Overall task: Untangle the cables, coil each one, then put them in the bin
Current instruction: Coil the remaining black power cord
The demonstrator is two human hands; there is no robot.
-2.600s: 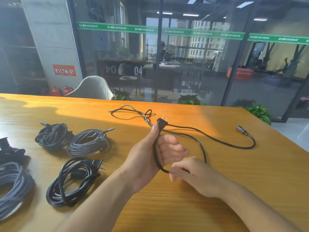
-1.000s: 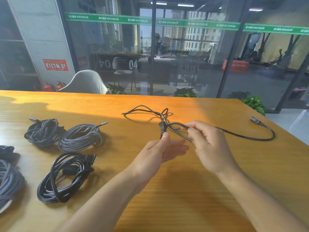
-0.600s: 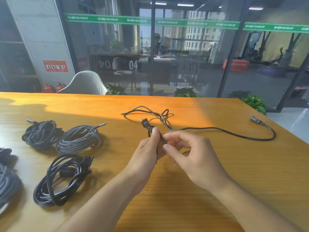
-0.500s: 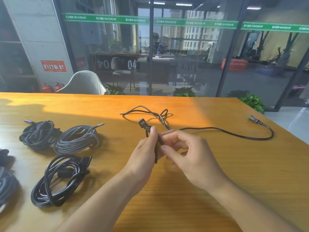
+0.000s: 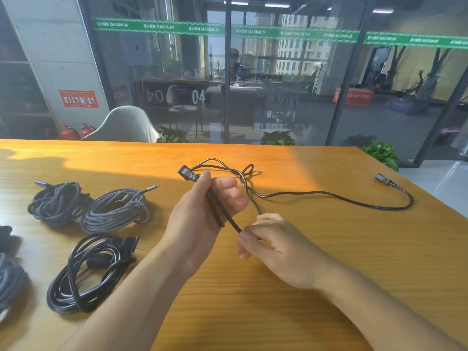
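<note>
The left hand (image 5: 202,211) grips the thin black power cable (image 5: 329,195) near its plug; the right hand (image 5: 276,247) pinches it below. The twisted loop beyond the left hand may cinch into a knot if pulled

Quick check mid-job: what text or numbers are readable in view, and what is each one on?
"MAXIMUM": repeated along the green strip on the glass wall; the characters beside it are too small.
"04": white digits on the glass; a mirrored copy sits left of them.
Red sign on the pillar: too small.
Red box behind the glass: mirrored, unreadable.
</note>
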